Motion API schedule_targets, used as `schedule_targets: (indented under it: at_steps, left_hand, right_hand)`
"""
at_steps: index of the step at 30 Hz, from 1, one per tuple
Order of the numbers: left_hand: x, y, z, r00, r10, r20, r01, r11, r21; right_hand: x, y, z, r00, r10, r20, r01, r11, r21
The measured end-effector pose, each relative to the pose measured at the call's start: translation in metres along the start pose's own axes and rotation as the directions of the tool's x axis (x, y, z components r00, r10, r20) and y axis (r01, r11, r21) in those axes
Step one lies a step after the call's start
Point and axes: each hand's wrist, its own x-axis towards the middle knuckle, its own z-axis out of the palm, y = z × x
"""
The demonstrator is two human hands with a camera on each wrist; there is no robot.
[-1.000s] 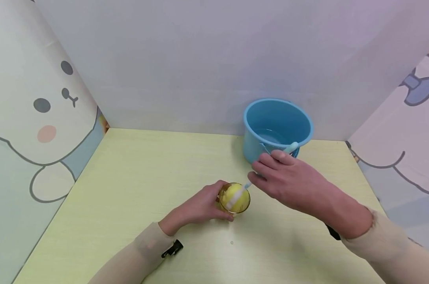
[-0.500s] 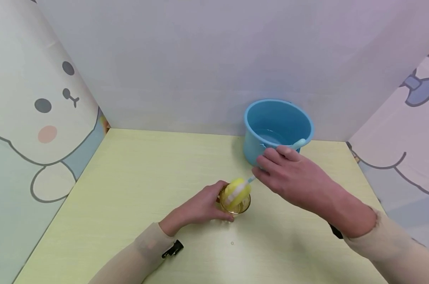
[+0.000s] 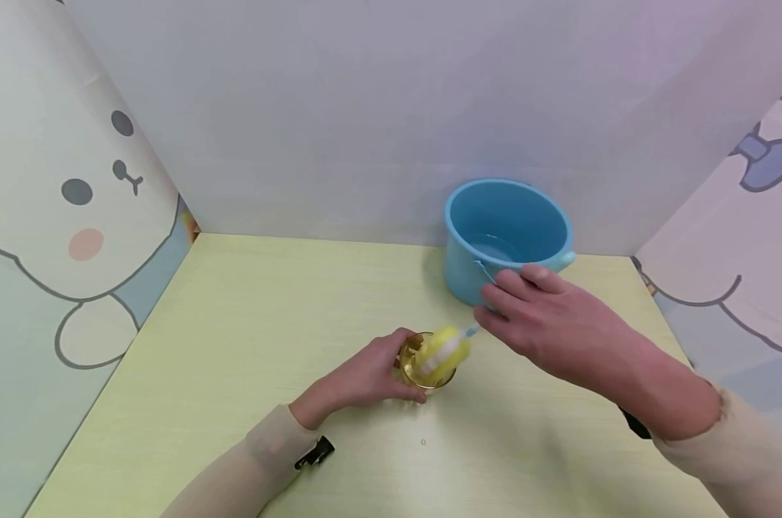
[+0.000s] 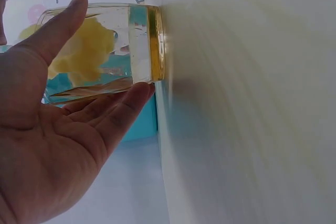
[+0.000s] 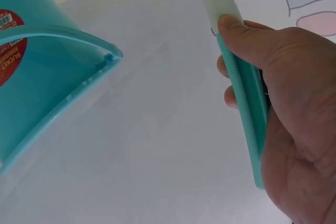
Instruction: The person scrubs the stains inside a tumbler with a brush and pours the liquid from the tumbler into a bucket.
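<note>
Currently, the left hand (image 3: 367,372) holds an amber-tinted drinking glass (image 4: 139,40) upright on the pale yellow surface (image 3: 300,295), thumb and fingers spread to its width. Tilted into the glass's mouth: yellow sponge head (image 3: 444,352) of a cleaning brush, partly above the rim. Farther right, a blue bucket (image 3: 463,270) stands behind; the right hand's (image 3: 549,316) fingers wrap the brush's teal-and-white handle (image 5: 239,90).

Left hand (image 3: 373,373): thumb opposing curved fingers (image 4: 123,114) | right hand (image 3: 542,313): gripping, fingers curled | forearms (image 3: 261,446) angled inward
</note>
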Motion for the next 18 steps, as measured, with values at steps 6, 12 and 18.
schedule_targets:
  at_steps: [6, 12, 18]
  left_hand:
    - [0.0004, -0.0006, 0.0, 1.0, 0.008, -0.005, -0.008, 1.0, 0.004]
    - [0.0008, -0.0017, 0.0003, 1.0, 0.007, -0.007, -0.007, 1.0, -0.01]
    - [0.001, -0.0023, 0.0012, 1.0, -0.003, -0.006, 0.003, 1.0, -0.024]
  right_hand:
    - [-0.003, 0.0001, -0.0028, 1.0, -0.009, 0.009, 0.009, 1.0, 0.011]
    - [-0.002, -0.0009, -0.0046, 1.0, -0.015, -0.027, 0.016, 0.999, 0.033]
    - [0.0005, -0.0022, -0.0006, 0.998, -0.011, -0.066, 0.015, 0.999, 0.051]
